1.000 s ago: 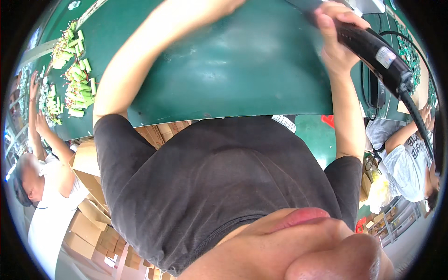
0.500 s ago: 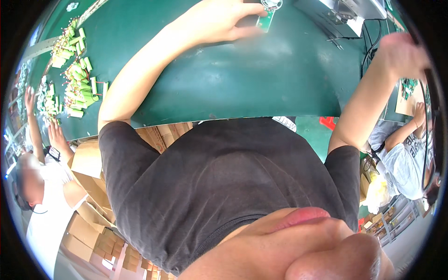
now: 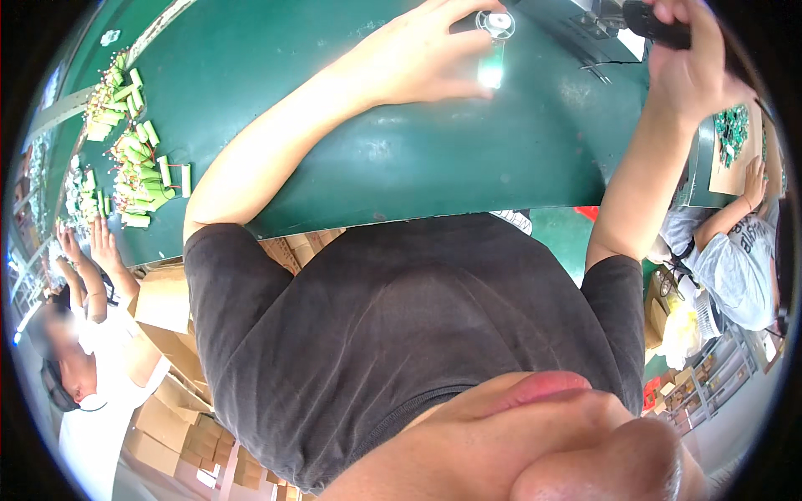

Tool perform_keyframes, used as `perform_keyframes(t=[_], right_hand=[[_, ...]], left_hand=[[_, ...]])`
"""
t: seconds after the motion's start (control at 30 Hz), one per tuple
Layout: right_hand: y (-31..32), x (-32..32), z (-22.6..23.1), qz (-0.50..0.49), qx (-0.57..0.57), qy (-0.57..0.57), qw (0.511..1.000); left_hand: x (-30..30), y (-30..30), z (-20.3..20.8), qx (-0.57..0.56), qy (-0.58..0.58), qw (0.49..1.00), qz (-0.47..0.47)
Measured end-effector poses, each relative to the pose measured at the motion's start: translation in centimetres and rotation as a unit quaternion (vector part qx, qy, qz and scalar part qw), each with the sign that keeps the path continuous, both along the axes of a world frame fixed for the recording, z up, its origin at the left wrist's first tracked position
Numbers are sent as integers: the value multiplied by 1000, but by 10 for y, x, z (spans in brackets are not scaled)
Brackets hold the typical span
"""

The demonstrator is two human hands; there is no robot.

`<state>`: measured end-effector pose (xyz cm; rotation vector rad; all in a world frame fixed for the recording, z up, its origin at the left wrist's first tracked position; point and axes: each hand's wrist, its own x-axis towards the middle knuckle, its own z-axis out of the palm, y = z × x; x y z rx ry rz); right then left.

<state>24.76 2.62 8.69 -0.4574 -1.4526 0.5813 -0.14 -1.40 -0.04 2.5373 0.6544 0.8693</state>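
Note:
My left hand [image 3: 426, 54] reaches over the green table, its fingers curled around a small green circuit board [image 3: 492, 60] with a round, ring-shaped white part [image 3: 496, 24] at its far end. The near end of the board glows bright white. One fingertip lies against the board beside the ring; the lower fingertips are blurred. Raised at the far right, my right hand [image 3: 689, 71] is closed on a black, rounded object [image 3: 657, 25]. Its kind does not show clearly.
Green battery packs [image 3: 142, 171] with thin wires lie in piles at the left. A grey metal device [image 3: 576, 29] with cables stands at the back right. Co-workers sit at both sides; a cardboard sheet [image 3: 725, 171] with small green boards lies by the right one.
My left hand has brought the board slightly right and nearer, and its near end now shines. My right hand has moved up and left, with the black object now visible in it.

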Motion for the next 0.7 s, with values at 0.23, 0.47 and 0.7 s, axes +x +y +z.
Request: perform_keyframes(t=[0.23,0.47,0.7], right_hand=[[-5,-9,-4,57,-54,-44,996],[-12,-36,-38,170,-55,16,984],[-17,-52,-60,175,-101,45,978]], left_hand=[[-3,-2,-8,-8,-25,1000,10],[-3,-2,-8,-12,-32,999,13],[-1,-2,-7,-15,-28,999,19]])
